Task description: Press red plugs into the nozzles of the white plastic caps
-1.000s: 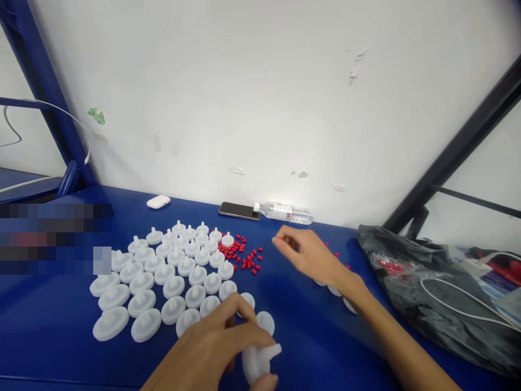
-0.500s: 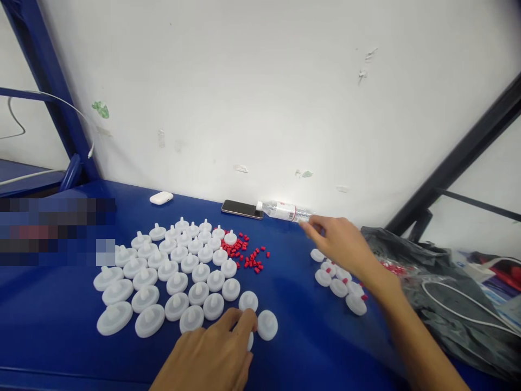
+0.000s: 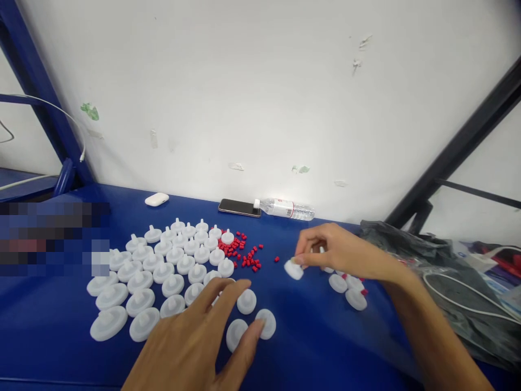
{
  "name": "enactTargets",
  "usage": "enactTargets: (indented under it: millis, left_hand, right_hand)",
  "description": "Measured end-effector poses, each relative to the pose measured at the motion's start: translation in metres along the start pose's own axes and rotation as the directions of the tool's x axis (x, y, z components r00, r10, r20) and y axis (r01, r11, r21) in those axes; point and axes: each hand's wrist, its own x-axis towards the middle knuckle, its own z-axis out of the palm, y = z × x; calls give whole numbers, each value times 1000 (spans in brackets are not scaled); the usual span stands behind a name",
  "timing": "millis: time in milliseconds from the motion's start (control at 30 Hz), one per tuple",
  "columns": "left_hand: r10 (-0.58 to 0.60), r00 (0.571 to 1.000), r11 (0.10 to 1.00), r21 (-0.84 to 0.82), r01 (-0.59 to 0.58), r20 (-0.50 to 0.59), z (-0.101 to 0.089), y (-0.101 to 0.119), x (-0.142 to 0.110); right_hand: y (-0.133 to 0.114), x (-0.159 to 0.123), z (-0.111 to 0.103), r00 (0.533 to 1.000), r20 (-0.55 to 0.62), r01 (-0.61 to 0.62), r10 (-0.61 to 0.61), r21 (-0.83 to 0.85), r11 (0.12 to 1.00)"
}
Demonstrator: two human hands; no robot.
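My right hand (image 3: pixel 321 252) pinches a white disc filter (image 3: pixel 293 269) by its nozzle, just above the blue table. My left hand (image 3: pixel 203 331) is spread over the near edge of a large group of similar white filters (image 3: pixel 173 285), thumb and forefinger apart. Between and beyond its fingers lie loose filters (image 3: pixel 246 301), one partly behind the thumb tip. Small red caps (image 3: pixel 248 259) are scattered behind the group, with a single red cap (image 3: pixel 277 259) off to the right. Under my right wrist sits a smaller cluster of filters (image 3: pixel 356 299) with red caps on them, partly hidden.
A phone (image 3: pixel 239 208), a clear plastic bottle (image 3: pixel 287 209) and a white earbud case (image 3: pixel 157 199) lie along the wall. Grey plastic bags (image 3: pixel 451 304) with a white cable bound the right side. Blue metal posts (image 3: pixel 49 92) stand at the left.
My right hand has come down and toward me from near the bottle, with a filter now visible in its pinch. My left hand has spread its fingers away from the filters at the near edge.
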Motion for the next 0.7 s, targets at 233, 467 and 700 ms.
enactTargets:
  millis: [233,467,700]
  left_hand:
    - [-30,1000,966,-256,30,5,7,-2,6]
    - [-34,999,962,-272,32,-1,8,-7,10]
    - [-173,981,957,-249,147,-87,1,-1,11]
  right_hand:
    - [-42,1,54,954,64,259,-293,314,913]
    - [-42,1,72,953,63,298,-297,-9,955]
    - [-38,3,73,929,78,349,-363,146,926]
